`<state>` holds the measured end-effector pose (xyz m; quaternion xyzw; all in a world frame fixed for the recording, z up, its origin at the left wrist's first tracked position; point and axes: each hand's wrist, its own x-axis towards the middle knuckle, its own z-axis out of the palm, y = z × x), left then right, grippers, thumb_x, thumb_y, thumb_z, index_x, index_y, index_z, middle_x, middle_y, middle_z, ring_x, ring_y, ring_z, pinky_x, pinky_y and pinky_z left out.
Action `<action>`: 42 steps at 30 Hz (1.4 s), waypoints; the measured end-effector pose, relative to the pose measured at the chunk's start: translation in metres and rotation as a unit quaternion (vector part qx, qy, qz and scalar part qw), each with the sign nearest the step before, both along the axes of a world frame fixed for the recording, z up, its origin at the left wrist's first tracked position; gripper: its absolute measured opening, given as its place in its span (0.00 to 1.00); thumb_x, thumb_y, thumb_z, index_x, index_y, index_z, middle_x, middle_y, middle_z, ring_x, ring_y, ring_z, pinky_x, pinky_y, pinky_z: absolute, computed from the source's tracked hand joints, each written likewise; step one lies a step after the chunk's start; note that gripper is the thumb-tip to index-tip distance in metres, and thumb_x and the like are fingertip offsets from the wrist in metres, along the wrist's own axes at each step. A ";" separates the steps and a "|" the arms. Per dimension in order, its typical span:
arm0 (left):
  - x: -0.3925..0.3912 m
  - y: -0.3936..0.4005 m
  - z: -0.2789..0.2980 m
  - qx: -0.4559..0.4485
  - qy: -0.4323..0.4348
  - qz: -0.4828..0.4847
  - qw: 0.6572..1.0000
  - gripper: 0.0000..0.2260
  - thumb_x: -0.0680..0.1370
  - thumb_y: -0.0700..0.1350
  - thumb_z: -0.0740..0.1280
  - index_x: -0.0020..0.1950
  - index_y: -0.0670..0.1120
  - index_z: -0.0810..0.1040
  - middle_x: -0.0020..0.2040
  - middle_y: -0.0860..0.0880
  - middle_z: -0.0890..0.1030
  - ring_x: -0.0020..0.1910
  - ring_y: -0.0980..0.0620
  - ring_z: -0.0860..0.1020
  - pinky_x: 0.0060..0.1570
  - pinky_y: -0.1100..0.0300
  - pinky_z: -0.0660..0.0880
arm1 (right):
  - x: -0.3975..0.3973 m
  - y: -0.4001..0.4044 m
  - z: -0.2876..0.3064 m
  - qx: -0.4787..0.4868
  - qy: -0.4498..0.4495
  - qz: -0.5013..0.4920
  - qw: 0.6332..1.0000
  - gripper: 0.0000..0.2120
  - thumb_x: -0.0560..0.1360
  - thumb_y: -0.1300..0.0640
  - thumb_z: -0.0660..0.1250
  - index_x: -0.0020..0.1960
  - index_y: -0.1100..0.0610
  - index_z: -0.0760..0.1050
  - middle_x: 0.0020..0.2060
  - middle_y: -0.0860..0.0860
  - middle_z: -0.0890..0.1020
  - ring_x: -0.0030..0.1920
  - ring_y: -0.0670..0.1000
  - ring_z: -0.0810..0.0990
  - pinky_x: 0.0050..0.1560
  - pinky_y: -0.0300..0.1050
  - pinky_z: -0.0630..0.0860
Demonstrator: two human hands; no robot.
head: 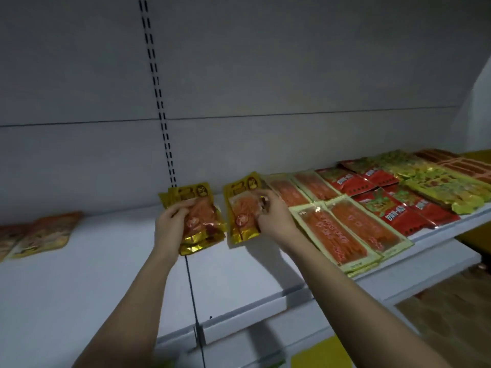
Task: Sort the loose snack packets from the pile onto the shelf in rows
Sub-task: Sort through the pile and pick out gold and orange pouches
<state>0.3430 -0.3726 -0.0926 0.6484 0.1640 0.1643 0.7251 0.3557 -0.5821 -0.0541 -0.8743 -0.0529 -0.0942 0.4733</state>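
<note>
My left hand (170,227) grips a small stack of gold-edged orange snack packets (202,221), lifted a little above the white shelf (79,282) near its middle. Just to the right, my right hand (273,216) pinches the right edge of one more gold-edged packet (240,208), which lies tilted at the left end of the laid-out rows. Flat orange packets with pale green borders (342,229) lie in rows right of that hand.
Red packets (393,211) and yellow-green packets (441,187) fill the shelf's right end. A couple of orange packets (45,235) lie at the far left. A slotted upright (159,102) runs down the back panel. Below right are a yellow panel (321,354) and patterned floor.
</note>
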 end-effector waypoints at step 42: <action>0.008 0.013 -0.005 0.014 -0.028 0.069 0.997 0.11 0.78 0.45 0.73 0.59 0.54 0.81 0.54 0.47 0.84 0.50 0.48 0.85 0.45 0.52 0.83 | 0.041 0.073 -0.034 0.024 -0.009 0.156 0.987 0.26 0.75 0.58 0.72 0.71 0.52 0.68 0.63 0.50 0.78 0.64 0.52 0.75 0.63 0.50 0.74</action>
